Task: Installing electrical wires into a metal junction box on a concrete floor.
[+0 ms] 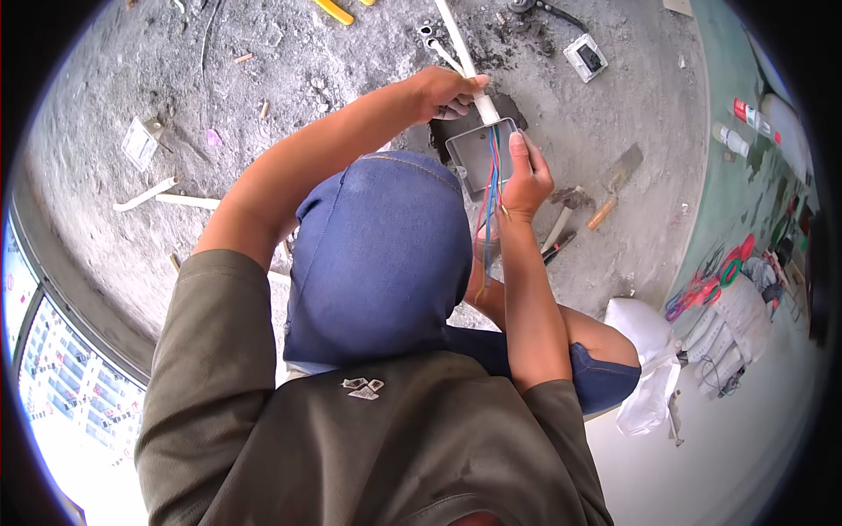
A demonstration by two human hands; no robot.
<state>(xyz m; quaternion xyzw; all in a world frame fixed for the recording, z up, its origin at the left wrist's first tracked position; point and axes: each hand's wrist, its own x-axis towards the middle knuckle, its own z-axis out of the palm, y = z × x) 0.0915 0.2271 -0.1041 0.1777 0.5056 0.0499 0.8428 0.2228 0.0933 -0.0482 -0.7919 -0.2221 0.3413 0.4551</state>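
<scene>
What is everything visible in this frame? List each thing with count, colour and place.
junction box: one, grey, open, at a hole in the concrete floor, centre top
conduit pipe: one, white, running from the box toward the top edge
wires: a few, blue and red, hanging out of the box
trowel: one, metal blade with wooden handle, right of the box
hammer: one, pale handle, beside the right hand
switch plate: one, white, top right on the floor
wall plate: one, white, left on the floor
pipe offcuts: two, white, left on the floor
sack: one, white, lower right
left hand: gripping the conduit pipe above the box
right hand: holding the box edge and wires
</scene>
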